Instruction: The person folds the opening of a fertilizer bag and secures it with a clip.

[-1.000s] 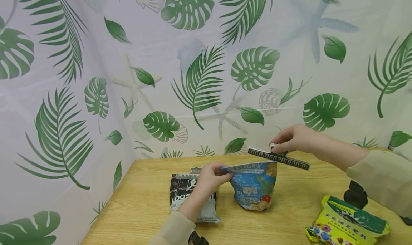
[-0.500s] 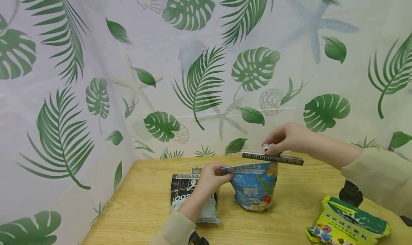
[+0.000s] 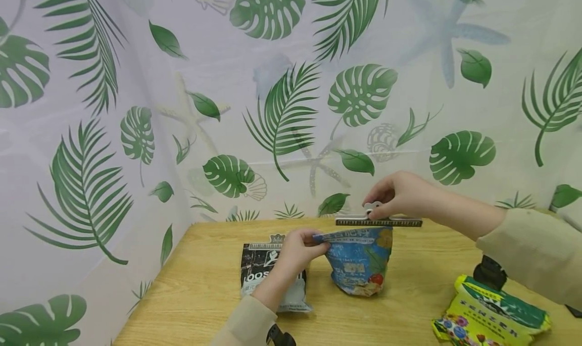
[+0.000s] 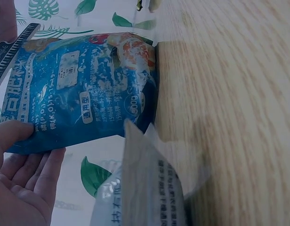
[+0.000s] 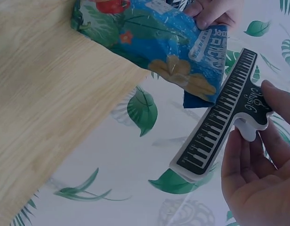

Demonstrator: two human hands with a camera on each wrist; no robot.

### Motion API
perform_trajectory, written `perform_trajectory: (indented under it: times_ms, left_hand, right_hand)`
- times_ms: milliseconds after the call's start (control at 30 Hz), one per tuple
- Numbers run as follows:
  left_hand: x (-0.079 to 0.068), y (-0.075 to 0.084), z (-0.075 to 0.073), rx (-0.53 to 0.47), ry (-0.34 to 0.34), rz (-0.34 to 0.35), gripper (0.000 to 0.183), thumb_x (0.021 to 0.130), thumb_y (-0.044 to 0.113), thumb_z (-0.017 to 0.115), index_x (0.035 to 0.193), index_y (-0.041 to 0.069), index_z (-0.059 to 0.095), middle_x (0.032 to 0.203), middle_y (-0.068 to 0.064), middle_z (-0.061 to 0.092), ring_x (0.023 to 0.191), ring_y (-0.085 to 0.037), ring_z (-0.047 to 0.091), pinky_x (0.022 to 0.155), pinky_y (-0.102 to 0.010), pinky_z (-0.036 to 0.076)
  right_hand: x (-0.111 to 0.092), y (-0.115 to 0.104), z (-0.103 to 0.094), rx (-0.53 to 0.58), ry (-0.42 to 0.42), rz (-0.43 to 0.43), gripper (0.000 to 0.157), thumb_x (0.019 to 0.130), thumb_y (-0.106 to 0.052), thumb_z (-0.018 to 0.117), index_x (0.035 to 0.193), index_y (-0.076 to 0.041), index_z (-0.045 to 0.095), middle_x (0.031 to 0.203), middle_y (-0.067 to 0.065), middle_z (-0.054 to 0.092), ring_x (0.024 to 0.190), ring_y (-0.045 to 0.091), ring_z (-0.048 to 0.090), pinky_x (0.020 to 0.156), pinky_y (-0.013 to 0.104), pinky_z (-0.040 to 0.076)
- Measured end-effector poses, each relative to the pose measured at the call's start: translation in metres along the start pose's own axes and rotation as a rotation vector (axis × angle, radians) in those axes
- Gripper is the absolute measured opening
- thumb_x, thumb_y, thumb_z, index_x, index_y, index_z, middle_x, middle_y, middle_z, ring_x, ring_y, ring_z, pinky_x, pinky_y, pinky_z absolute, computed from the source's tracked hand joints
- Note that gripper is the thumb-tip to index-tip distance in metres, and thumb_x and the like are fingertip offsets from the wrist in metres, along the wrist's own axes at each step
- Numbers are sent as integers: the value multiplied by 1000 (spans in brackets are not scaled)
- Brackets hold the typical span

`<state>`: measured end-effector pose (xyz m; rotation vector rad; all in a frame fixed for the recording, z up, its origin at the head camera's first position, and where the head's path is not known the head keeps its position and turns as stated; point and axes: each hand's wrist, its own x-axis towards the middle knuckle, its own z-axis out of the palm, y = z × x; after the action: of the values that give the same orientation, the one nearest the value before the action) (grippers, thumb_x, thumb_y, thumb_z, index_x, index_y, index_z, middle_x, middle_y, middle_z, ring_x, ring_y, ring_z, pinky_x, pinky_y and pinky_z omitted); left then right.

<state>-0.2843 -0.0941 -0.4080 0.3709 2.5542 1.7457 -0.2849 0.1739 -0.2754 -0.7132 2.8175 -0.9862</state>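
A blue printed fertilizer bag (image 3: pixel 356 260) stands upright on the wooden table, and my left hand (image 3: pixel 302 250) pinches its top left corner between thumb and fingers. Just above the bag's top edge, my right hand (image 3: pixel 400 197) holds a long bag clip (image 3: pixel 379 221) by its handle. In the right wrist view the clip (image 5: pixel 220 113) shows a black-and-white piano-key print and lies along the bag's top edge; I cannot tell whether the edge is between its jaws. Behind my left forearm is a black and grey bag (image 3: pixel 256 275) with a similar clip (image 3: pixel 268 245) along its top.
A yellow and green bag (image 3: pixel 493 313) lies on the table (image 3: pixel 182 295) at the right, below my right forearm. A leaf-printed cloth (image 3: pixel 291 108) hangs behind the table and along its left side.
My right hand has moved left and slightly up with the clip, which has turned from slanted to nearly level above the blue bag. My left hand and the bag have stayed put.
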Motion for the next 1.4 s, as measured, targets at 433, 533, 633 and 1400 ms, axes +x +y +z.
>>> perform_trajectory:
  times_ms: [433,533,633,1400]
  left_hand:
    - [0,1,1,-1,17,-31,18,96,10,79,113,3,80,108,-15,81,104,-27,78,92,-43,64]
    - [0,1,1,-2,19,-31,19,96,9,80,113,2,80,109,-16,81,104,-28,78,92,-43,64]
    - [-1,1,1,-3,15,-27,18,96,9,80,112,2,80,108,-16,81,104,-28,78,92,-43,64]
    - [0,0,0,0,4,-11,17,97,9,78,112,2,80,109,-17,81,106,-29,78,94,-44,64]
  right_hand:
    - [-3,-10,10,-172,61,-219,18,85,-15,90,101,-11,83,102,2,80,92,20,75,81,43,64]
    - [-3,-12,11,-186,65,-243,18,84,-15,91,100,-11,83,101,1,79,90,19,74,80,42,64]
    - [-3,-14,13,-213,71,-264,19,83,-15,91,100,-11,83,100,1,79,89,19,73,79,41,63]
    - [-12,-30,20,-525,149,-389,18,78,-17,95,94,-20,86,83,-12,70,76,5,67,68,28,59]
